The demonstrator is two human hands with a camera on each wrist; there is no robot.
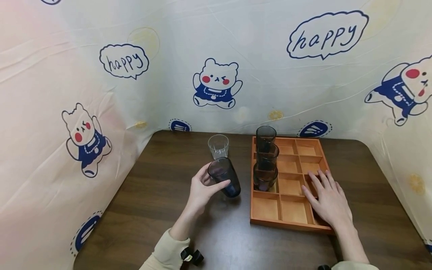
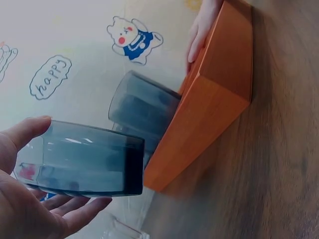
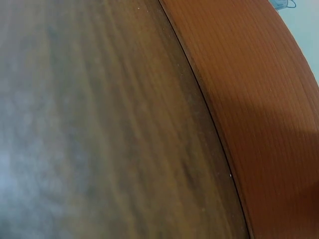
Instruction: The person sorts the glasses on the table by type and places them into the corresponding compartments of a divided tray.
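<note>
**Grips cup (image 1: pixel 228 173) in left hand (image 1: pixel 200 190); rests right hand (image 1: pixel 328 198) on tray (image 1: pixel 287 225)**

Head view: Clamps the left hand around the cup, thumb across the near side and fingers behind. Holds the cup tilted above the table (image 1: pixel 168 180), rim toward the upper left, base toward the lower right, just left of the tray and apart from it. Lays the right hand over the right side of the tray, fingers spread apart. Shows three dark cups (image 1: pixel 267 159) upright in the tray's left column, one behind another. Shows a clear glass (image 1: pixel 218 147) on the table, beyond the cup and left of the tray. Shows a curtain (image 1: pixel 168 93) printed with bears and "happy" bubbles behind the table.

Left wrist view: Confirms thumb and fingers on opposite sides of the cup, base pointing toward the tray. Shows part of the right hand at the tray's far edge.

Right wrist view: Shows the tray's outer wall beside the bare table surface. Does not reveal the right hand's finger position.
</note>
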